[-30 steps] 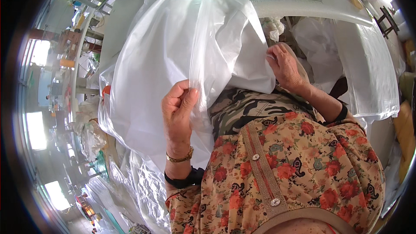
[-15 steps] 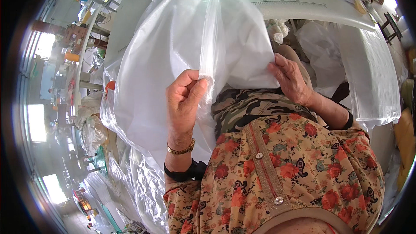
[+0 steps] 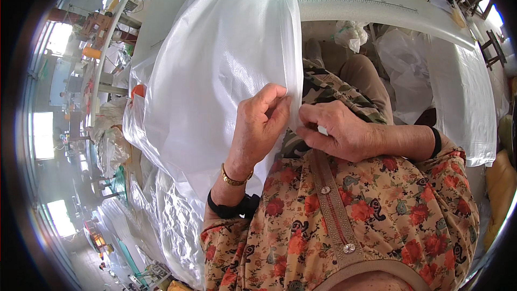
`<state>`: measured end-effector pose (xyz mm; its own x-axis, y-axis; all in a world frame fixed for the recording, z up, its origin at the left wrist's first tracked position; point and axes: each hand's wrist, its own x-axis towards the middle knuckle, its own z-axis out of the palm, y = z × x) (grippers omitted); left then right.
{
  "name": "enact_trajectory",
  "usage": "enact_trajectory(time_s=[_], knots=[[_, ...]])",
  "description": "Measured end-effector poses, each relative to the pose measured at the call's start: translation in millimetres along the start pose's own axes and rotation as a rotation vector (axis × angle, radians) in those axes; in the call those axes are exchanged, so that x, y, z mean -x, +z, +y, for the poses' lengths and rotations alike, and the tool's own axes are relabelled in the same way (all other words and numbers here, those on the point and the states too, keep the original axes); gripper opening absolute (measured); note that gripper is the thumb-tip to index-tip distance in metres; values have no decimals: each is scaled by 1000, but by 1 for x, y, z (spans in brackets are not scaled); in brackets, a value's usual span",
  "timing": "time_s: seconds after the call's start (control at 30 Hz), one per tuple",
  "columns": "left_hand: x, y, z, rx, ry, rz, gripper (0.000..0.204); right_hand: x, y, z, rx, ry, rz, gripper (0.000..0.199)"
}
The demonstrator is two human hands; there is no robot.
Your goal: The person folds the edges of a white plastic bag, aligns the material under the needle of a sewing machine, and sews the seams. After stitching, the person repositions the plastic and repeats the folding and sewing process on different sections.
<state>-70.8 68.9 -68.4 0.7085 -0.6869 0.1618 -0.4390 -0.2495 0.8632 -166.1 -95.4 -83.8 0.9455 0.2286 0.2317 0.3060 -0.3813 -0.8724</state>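
A large white translucent plastic sheet [image 3: 199, 81] drapes from the table toward my lap, its folded edge running down to my hands. My left hand [image 3: 261, 124] pinches that edge between thumb and fingers. Close beside it, my right hand [image 3: 336, 129] is closed on the other side of the same edge, with a bit of white showing between its fingers. The sheet's far end lies under a bright light at the top of the view, where glare hides detail.
The white table [image 3: 377, 16] has a ruler scale along its near edge. More plastic sheeting [image 3: 463, 97] hangs at the right, and crumpled sheeting [image 3: 177, 231] lies at lower left. A white crumpled bag [image 3: 351, 35] is below the table. Shelving and machines line the left.
My right hand has moved left to the sheet's edge, beside my left hand. The left hand has shifted slightly right, and the sheet's right-hand part is now folded in, uncovering my lap.
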Motion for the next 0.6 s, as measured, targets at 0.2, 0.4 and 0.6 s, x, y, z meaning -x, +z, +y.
enact_trajectory(time_s=[0.2,0.4,0.6], knots=[[2,-2,0,-43,-38,-30,3,-5,-2,-7,126,-141,-75,18],[5,2,-8,-13,-5,-12,8,-5,9,-6,274,-165,-216,14],[6,-8,-13,85,-166,-41,11,-22,15,-1,432,-438,-164,19]])
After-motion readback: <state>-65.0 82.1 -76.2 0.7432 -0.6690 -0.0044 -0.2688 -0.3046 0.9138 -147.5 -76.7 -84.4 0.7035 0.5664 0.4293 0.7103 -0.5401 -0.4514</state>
